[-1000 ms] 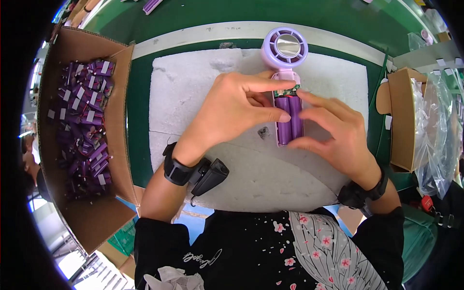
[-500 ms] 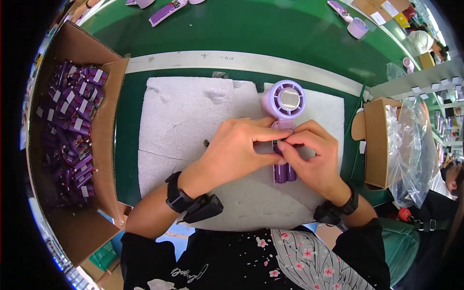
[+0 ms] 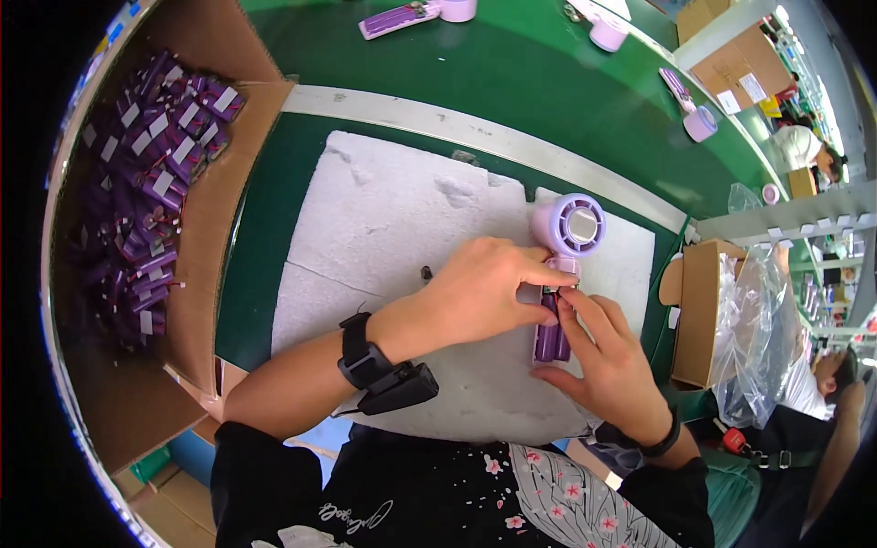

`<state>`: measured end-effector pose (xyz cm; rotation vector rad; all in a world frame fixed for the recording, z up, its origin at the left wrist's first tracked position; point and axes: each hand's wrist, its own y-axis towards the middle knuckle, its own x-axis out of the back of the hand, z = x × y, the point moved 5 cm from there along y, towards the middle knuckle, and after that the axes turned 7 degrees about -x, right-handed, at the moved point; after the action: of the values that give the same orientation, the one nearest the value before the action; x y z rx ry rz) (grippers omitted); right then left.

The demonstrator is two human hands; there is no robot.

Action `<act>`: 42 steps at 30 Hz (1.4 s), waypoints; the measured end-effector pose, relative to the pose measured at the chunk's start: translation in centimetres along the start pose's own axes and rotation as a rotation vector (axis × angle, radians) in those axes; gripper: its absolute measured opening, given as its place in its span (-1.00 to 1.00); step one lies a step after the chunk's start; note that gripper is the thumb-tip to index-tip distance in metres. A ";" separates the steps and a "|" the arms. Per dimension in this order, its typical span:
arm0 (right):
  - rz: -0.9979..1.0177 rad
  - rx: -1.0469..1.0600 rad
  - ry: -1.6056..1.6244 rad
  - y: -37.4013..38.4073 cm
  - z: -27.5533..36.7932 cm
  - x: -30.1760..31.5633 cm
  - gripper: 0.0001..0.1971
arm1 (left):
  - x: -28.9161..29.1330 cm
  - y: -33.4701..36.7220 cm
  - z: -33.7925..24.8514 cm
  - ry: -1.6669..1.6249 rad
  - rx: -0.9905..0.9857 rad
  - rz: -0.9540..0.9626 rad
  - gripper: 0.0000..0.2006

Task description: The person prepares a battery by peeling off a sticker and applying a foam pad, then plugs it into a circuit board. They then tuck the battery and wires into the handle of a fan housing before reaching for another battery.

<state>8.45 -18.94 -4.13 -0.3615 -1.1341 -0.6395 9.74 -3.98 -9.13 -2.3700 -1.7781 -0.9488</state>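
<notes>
A lilac handheld fan [image 3: 568,225] lies on the white foam pad, its round head away from me and its handle toward me. In the uncovered handle sits a dark purple battery pack [image 3: 552,342], with a small part of a circuit board above it. My left hand [image 3: 484,285] grips the handle just below the head between thumb and fingers. My right hand [image 3: 610,365] has its index fingertip at the board end of the pack, close to my left fingertips. Its thumb is spread away, near the pack's lower end. My fingers partly hide the board and wires.
A cardboard box [image 3: 219,219] of purple battery packs with wires stands at the left. The foam pad [image 3: 384,210] lies before me. Beyond a pale rail, more fan parts [image 3: 402,18] rest on the green surface. A carton [image 3: 699,320] with clear plastic stands at the right.
My view has shifted and tilted. The right thumb has come away from the index finger and moved down beside the battery pack. The left hand keeps its grip on the fan.
</notes>
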 end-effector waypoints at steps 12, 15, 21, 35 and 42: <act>-0.464 -0.359 -0.350 5.0 -9.3 2.6 -0.47 | 0.4 0.4 0.5 -0.137 0.095 -0.120 -0.54; -0.528 -0.427 -0.353 6.9 -8.5 4.6 -0.49 | 0.4 0.2 1.6 -0.118 0.038 -0.197 -0.58; -0.289 -0.534 -0.094 13.0 -10.7 6.3 -0.49 | -0.2 0.5 2.7 -0.110 0.031 -0.245 -0.73; -0.493 -0.526 -0.089 29.5 -42.8 8.3 -0.01 | -0.8 1.8 3.5 -0.084 0.028 -0.333 -0.92; -0.538 -0.624 -0.156 30.0 -45.5 9.0 -0.15 | -1.2 2.4 2.9 -0.100 0.040 -0.284 -0.94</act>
<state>62.81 -24.44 -12.22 -0.6511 -1.1687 -1.4712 12.96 -4.82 -11.26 -2.2171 -2.1926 -0.8211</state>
